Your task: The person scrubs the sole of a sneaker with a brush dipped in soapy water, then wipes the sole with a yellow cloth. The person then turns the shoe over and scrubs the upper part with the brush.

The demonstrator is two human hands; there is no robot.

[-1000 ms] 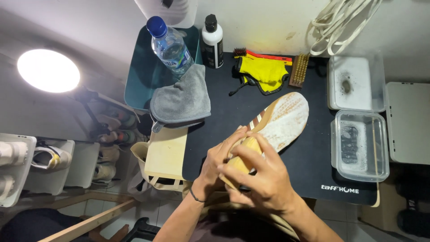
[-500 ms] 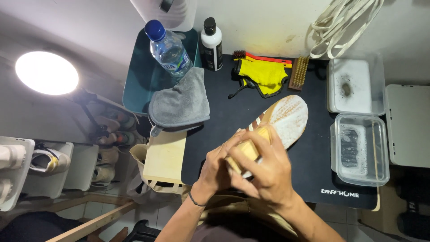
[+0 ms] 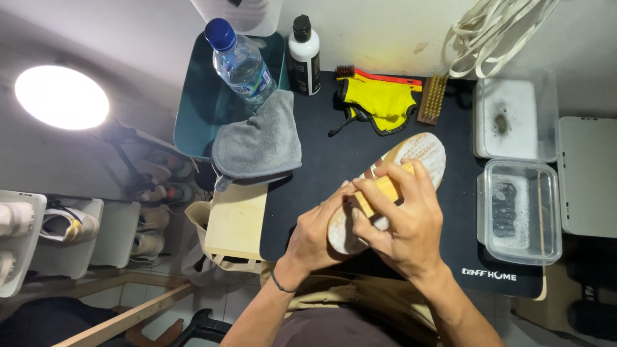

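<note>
- The shoe (image 3: 411,160) sits a bit lower and nearer the person than a moment ago, sole up over the black mat (image 3: 334,160) on the table. The scrubbing goes on.
- The left hand (image 3: 315,234) is curled around the shoe's heel end.
- The right hand (image 3: 402,222) is closed on a wooden brush (image 3: 380,191), pressing it on the sole.

Shoe (image 3: 411,157), sole up, on black mat (image 3: 334,160); left hand (image 3: 318,234) grips its heel end; right hand (image 3: 402,222) presses wooden brush (image 3: 379,191) on sole; grey cloth (image 3: 257,141), water bottle (image 3: 241,61), yellow cloth (image 3: 379,103) behind.
</note>
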